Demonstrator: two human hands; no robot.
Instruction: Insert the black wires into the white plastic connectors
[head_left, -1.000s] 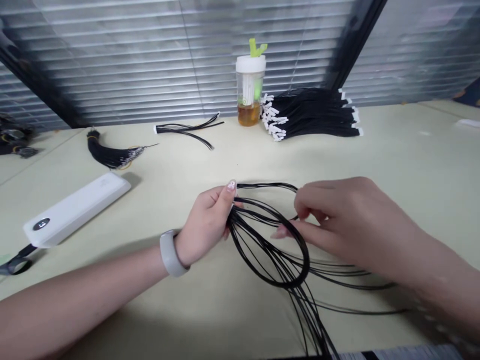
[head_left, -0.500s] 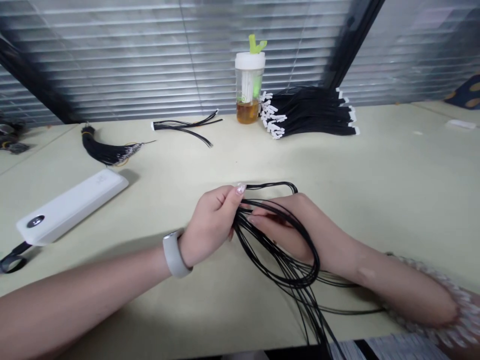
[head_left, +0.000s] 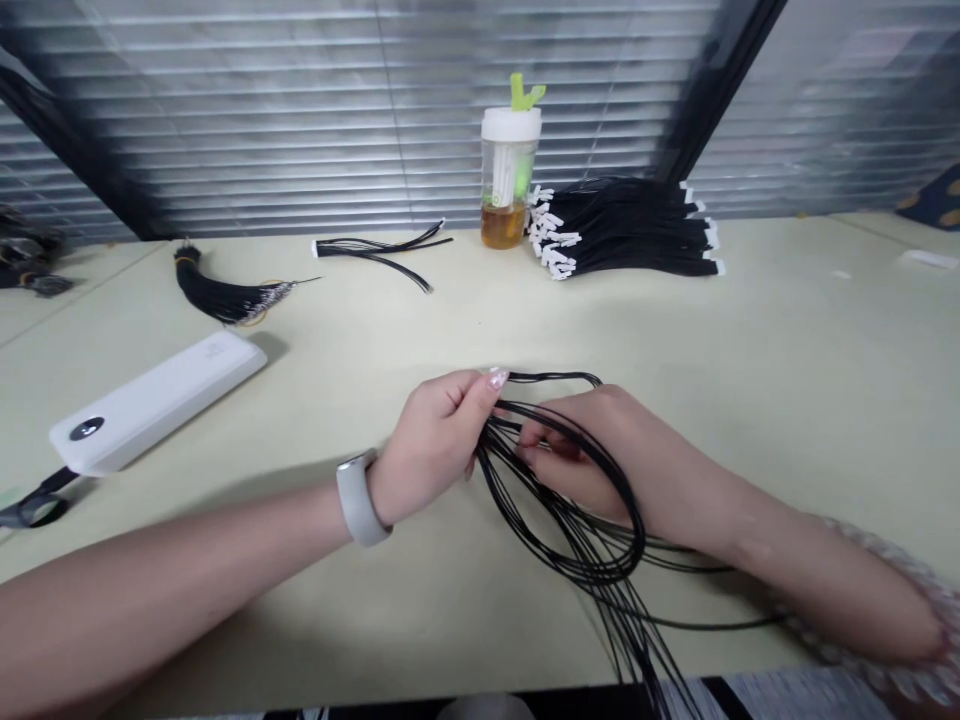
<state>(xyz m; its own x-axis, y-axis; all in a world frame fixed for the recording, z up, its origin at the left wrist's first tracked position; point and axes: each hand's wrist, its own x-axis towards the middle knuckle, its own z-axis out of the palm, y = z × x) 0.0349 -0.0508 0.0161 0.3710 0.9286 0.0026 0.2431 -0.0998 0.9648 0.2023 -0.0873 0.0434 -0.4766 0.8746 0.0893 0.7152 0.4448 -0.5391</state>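
Near the middle of the table, my left hand (head_left: pixel 442 430) pinches a bunch of thin black cables (head_left: pixel 630 560) between thumb and fingers. The cables form loops to the right of that hand, and their loose lengths hang over the table's front edge. My right hand (head_left: pixel 622 450) reaches in from the right behind the looped part, thumb and fingertips pressed together close to the left hand. Some cable strands pass by its fingertips; what exactly lies between them is hidden.
A white power bank (head_left: pixel 157 400) lies at the left. Farther back are a tied black cable bundle (head_left: pixel 225 295), a small wire harness (head_left: pixel 375 248), a bottle of amber liquid (head_left: pixel 508 185) and a pile of black cables with white connectors (head_left: pixel 630 228). Blinds stand behind.
The whole view has shifted slightly, so most things appear a little farther right. My left hand keeps its hold on the cables; my right fingertips are slightly farther from it.
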